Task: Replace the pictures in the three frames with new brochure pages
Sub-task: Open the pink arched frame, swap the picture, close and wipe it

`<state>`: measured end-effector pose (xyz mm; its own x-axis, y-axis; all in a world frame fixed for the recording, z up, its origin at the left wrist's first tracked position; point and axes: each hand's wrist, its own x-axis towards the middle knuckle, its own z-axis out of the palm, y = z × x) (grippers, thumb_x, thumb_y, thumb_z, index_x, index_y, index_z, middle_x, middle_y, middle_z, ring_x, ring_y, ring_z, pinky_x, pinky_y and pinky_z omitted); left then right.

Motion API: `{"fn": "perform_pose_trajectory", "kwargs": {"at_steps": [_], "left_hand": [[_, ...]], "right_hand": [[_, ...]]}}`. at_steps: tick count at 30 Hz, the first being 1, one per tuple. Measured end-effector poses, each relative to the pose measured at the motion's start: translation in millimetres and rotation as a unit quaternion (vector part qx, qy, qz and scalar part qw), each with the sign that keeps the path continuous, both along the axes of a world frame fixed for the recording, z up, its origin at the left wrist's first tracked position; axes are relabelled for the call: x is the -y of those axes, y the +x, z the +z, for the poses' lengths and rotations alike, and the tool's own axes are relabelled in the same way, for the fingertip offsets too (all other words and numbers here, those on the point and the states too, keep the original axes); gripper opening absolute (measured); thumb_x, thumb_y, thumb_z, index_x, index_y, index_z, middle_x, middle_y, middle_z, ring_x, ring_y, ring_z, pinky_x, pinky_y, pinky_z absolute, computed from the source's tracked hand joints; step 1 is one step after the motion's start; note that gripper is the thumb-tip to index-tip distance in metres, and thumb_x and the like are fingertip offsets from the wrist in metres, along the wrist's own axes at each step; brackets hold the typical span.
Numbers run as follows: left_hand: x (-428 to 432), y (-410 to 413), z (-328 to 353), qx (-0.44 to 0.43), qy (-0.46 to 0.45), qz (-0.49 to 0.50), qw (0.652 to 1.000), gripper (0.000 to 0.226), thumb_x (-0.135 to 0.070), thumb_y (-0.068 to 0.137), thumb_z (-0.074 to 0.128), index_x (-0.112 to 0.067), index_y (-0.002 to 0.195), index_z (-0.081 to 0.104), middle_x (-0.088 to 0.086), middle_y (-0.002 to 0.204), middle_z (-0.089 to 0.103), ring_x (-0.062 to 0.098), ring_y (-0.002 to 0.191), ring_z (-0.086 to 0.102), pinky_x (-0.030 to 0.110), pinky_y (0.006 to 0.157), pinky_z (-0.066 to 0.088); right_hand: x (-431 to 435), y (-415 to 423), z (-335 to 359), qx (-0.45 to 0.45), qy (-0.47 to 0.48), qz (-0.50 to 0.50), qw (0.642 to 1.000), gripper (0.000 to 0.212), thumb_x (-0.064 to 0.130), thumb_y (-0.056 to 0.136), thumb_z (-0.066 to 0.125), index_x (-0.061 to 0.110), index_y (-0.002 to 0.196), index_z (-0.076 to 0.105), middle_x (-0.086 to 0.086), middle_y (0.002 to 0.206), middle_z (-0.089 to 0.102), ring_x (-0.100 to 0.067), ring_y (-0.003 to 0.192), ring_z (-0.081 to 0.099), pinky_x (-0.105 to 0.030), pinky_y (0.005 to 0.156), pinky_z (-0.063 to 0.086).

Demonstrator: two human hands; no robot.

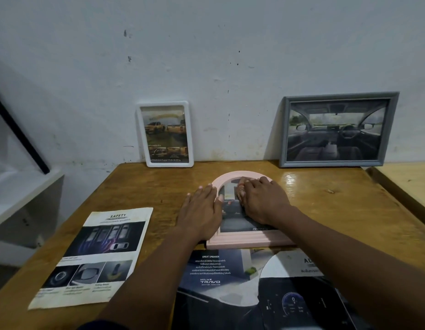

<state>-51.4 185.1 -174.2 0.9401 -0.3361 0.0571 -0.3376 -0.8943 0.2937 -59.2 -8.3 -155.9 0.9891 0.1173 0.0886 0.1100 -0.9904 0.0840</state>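
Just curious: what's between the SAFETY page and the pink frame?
Head view: the left hand, flat on the wooden table, overlapping the pink frame.

- Arched frame [242,173]: pale pink all over.
- Upright frame [168,163]: white rim; its picture shows yellow-orange pickups on a dull brown-green ground.
- Landscape frame [340,96]: blue-grey rim; its picture is a muted grey car cabin.
- Safety brochure page [97,256]: white, with black panels and a purple-blue glow.
- Hilux brochure page [211,270]: dark navy, white lettering.
- Table [140,186]: glossy honey-brown wood grain.
- Wall [206,55]: bluish white, dark specks.
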Motion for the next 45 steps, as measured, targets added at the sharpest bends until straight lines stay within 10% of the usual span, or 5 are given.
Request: {"fn": "perform_pose_trajectory", "kwargs": {"at_steps": [7,19,30,38,45], "left_hand": [[-5,11,14,-0.069,-0.102,0.039,0.992,0.059,-0.045,0.109,0.012,-0.02,0.16,0.026,0.002,0.167,0.023,0.016,0.155,0.012,0.038,0.124,-0.001],[-6,10,1,0.008,-0.027,0.021,0.999,0.064,-0.051,0.106,0.005,-0.022,0.161,0.02,-0.004,0.169,0.017,0.014,0.156,0.001,0.038,0.122,-0.009],[-2,9,2,0.018,0.0,0.025,1.0,0.065,-0.051,0.106,0.003,-0.02,0.161,0.02,-0.002,0.168,0.018,0.016,0.156,0.004,0.041,0.123,-0.006],[-3,11,0,0.021,-0.011,0.027,0.999,0.063,-0.048,0.107,0.005,-0.02,0.16,0.023,-0.002,0.168,0.021,0.017,0.156,0.006,0.043,0.125,-0.002],[-2,7,6,0.028,0.025,0.017,0.999,0.063,-0.051,0.106,0.005,-0.023,0.161,0.021,-0.003,0.168,0.018,0.018,0.156,0.003,0.044,0.124,-0.005]], "right_hand": [[-42,-4,-3,0.012,0.086,-0.091,0.992,0.062,0.043,0.093,0.047,0.005,0.141,0.045,-0.016,0.143,0.051,-0.034,0.13,0.044,-0.046,0.109,0.034],[-9,-13,13,-0.091,0.226,0.164,0.956,0.039,0.038,0.105,0.038,0.021,0.132,0.06,-0.009,0.133,0.062,-0.026,0.123,0.051,-0.045,0.108,0.038],[-48,-49,-2,-0.032,0.09,-0.083,0.992,0.068,0.032,0.087,0.032,0.004,0.149,0.035,-0.019,0.147,0.046,-0.04,0.134,0.041,-0.053,0.116,0.024],[-40,-51,5,-0.057,0.247,0.129,0.959,0.027,0.019,0.098,0.043,0.015,0.115,0.063,-0.01,0.119,0.063,-0.026,0.112,0.051,-0.042,0.096,0.043],[9,-69,22,-0.098,0.207,0.187,0.955,0.044,0.015,0.099,0.044,0.018,0.142,0.055,-0.007,0.14,0.059,-0.024,0.124,0.053,-0.036,0.105,0.041]]}}
